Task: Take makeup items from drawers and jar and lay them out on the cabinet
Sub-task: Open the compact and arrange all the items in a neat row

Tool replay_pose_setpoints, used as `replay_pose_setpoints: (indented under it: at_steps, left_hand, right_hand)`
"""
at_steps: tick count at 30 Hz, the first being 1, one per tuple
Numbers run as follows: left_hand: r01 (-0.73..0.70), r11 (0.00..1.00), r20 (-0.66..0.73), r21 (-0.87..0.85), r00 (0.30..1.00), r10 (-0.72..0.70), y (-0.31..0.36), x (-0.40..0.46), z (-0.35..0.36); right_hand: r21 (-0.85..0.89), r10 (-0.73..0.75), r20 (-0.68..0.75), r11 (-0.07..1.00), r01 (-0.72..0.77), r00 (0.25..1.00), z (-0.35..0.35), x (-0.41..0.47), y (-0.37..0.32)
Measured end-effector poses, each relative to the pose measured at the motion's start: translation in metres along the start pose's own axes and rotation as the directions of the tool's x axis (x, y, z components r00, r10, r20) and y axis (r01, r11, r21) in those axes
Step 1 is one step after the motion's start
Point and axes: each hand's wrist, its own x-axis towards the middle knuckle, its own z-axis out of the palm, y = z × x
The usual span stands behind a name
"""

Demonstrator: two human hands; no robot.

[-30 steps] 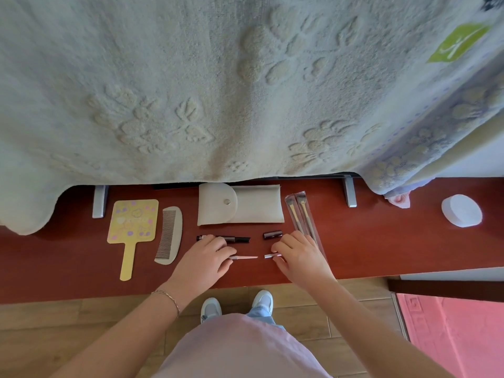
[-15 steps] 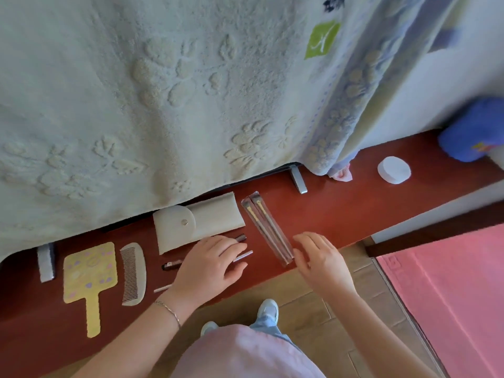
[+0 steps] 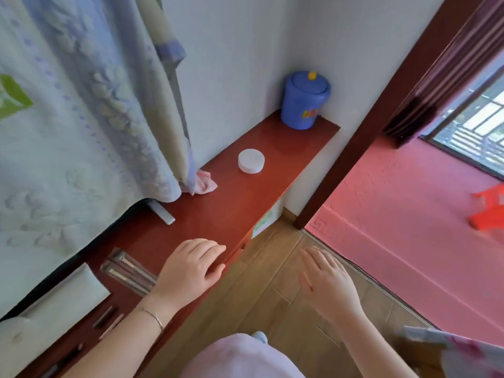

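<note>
Two hands empty right now. Left hand (image 3: pixel 191 268) rests on the front edge of the cabinet (image 3: pixel 231 203), fingers loosely curled over the lip, pinching nothing. Right hand (image 3: pixel 327 282) hovers over the floor, well clear of the cabinet, fingers spread and relaxed.

Risks, as I judge them:
- The jar (image 3: pixel 304 100) sits at the far end, tight in the wall corner. A long reach could tip it or knock its lid off.
- The white puck (image 3: pixel 251 160) lies between hands and jar; a low sweep of the arm could push it off the edge.
- The clear brush sleeves (image 3: pixel 128 271) lie just beside the left wrist; a backward drag could scatter them and the small sticks (image 3: pixel 107 320) nearer me.

Jar: blue plastic, bucket-shaped, upright, lid on with a yellow knob, bright lettering on its side. Contents hidden.
</note>
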Motion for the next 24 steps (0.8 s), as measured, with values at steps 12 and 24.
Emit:
replay_pose_setpoints:
  at_steps: [12,24]
  left_hand:
    - [0.073,0.982,0.213,0.175,0.971,-0.110,0.020,0.093,0.036]
    - [0.313,0.923,0.212,0.222,0.909,-0.359,-0.011,0.159,0.061]
  right_hand:
    - [-0.082,0.052,0.123,0.996,-0.042,0.991,-0.004,0.046,0.090]
    - [-0.044,-0.250,0.212,0.963,0.264,0.945,0.007,0.208,0.104]
